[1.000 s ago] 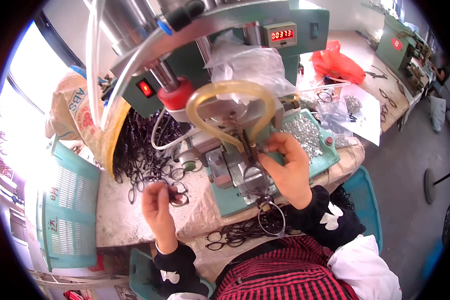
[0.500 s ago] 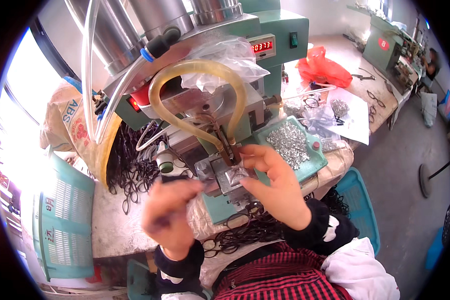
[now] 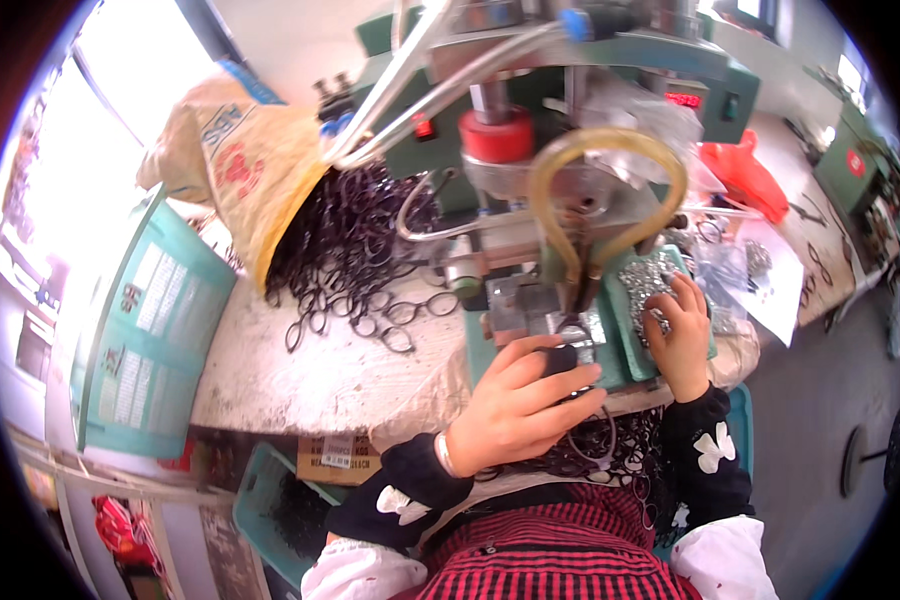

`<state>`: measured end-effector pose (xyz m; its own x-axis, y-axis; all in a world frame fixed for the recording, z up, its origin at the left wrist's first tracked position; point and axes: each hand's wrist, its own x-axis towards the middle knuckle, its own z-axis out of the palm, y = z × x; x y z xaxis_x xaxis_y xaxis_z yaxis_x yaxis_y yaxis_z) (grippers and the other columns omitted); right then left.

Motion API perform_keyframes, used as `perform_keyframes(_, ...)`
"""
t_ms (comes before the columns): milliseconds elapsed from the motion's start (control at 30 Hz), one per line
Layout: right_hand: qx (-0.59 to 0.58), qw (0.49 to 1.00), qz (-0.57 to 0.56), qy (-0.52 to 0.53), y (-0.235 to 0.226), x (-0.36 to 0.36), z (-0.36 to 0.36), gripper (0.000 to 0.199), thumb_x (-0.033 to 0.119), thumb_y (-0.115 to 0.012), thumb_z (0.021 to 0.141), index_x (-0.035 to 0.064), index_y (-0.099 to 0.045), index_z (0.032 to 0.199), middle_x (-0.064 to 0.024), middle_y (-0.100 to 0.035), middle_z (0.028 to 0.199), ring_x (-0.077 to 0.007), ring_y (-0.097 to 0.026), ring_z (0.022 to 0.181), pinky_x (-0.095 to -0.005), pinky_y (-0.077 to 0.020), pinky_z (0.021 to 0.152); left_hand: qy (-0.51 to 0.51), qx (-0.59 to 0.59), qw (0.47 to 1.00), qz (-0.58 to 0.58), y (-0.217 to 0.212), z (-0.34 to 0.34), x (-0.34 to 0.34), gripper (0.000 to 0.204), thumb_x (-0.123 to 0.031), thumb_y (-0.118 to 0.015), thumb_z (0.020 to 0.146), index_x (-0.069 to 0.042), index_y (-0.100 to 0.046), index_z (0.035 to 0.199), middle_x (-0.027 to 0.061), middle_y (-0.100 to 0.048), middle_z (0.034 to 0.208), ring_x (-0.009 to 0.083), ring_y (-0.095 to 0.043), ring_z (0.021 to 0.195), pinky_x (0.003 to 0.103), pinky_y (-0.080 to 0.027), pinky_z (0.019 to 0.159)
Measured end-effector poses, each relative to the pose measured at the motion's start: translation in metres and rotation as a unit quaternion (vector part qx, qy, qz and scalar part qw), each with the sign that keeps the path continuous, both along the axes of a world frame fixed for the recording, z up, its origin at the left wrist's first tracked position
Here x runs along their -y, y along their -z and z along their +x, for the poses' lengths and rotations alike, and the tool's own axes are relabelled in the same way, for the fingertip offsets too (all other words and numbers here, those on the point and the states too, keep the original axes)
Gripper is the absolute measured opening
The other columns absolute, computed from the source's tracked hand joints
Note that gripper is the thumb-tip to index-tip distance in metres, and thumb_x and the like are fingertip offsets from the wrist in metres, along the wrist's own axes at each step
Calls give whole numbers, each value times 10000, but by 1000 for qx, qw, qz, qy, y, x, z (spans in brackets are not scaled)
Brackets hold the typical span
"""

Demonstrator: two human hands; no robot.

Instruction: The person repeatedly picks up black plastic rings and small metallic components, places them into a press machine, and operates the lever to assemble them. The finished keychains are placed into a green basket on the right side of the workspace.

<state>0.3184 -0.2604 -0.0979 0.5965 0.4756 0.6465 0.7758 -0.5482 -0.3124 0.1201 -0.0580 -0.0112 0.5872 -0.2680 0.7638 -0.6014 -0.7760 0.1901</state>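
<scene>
My left hand [image 3: 520, 410] is at the press's work fixture [image 3: 575, 335], its fingers closed around a dark plastic eyeglass frame [image 3: 595, 445]. One rim of the frame shows below the fingers; the rest is covered. A black piece [image 3: 558, 362] shows between thumb and fingers. Over the green tray [image 3: 625, 340], my right hand [image 3: 682, 340] reaches down with thumb and fingertips curled among small silvery metal parts [image 3: 648, 275]. Whatever lies between those fingertips is too small to make out. Above the fixture hangs a looped yellowish hose [image 3: 610, 135].
A sack [image 3: 230, 150] spills dark eyeglass frames [image 3: 370, 300] onto the worktable [image 3: 260, 385], beside a teal basket [image 3: 150, 340]. More frames lie along the front edge by my lap. A red plastic bag [image 3: 745, 175] and white paper [image 3: 770, 275] are at the right.
My view has swung left. My left hand has come in to the fixture with the eyeglass frame. My right hand has gone from the fixture to the tray of metal parts.
</scene>
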Motion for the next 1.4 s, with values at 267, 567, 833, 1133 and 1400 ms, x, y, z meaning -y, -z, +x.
perform_keyframes(267, 9, 1000, 11, -20, -7, -12, 17, 115, 39, -694, 816, -3, -655, 916, -192, -688, 1096, -404, -626, 1132, -469, -514, 929, -140, -4, 988, -61, 35, -69, 19, 411, -70, -807, 762, -72, -709, 1161, 145, -702, 1240, 351, -676, 1137, 499, -494, 1036)
perform_keyframes(567, -388, 814, 431, -26, 21, 0, 5, 145, 78, -689, 947, -3, -673, 1066, -22, -681, 947, -88, -613, 850, -238, -484, 775, -470, 30, 872, -136, 1, -94, -112, 122, 50, -680, 857, -8, -696, 963, 132, -710, 1059, 293, -641, 1024, 375, -480, 941)
perform_keyframes(833, -334, 876, 348, -22, -6, -27, -19, 118, 5, -708, 920, -5, -727, 1036, -8, -714, 922, -69, -615, 828, -211, -467, 725, -529, -87, 844, 7, 108, -47, -184, 145, -6, -724, 717, -65, -721, 850, 117, -668, 989, 357, -577, 940, 436, -476, 845)
perform_keyframes(1133, -296, 921, 254, -19, -36, 21, -62, 152, -30, -683, 888, -24, -726, 1034, -74, -713, 949, -156, -667, 916, -274, -499, 836, -499, -98, 850, -134, 132, -89, -156, 64, -24, -637, 932, -4, -580, 952, 124, -609, 862, 278, -583, 806, 394, -469, 748)
perform_keyframes(1400, -324, 864, 345, -172, -69, -72, -65, 353, -20, -724, 811, -22, -639, 1153, -85, -710, 948, -147, -671, 928, -293, -507, 853, -307, -64, 739, -596, 115, -53, -127, 146, -177, -598, 1045, -89, -506, 973, -26, -515, 792, 53, -464, 648, 211, -388, 570)
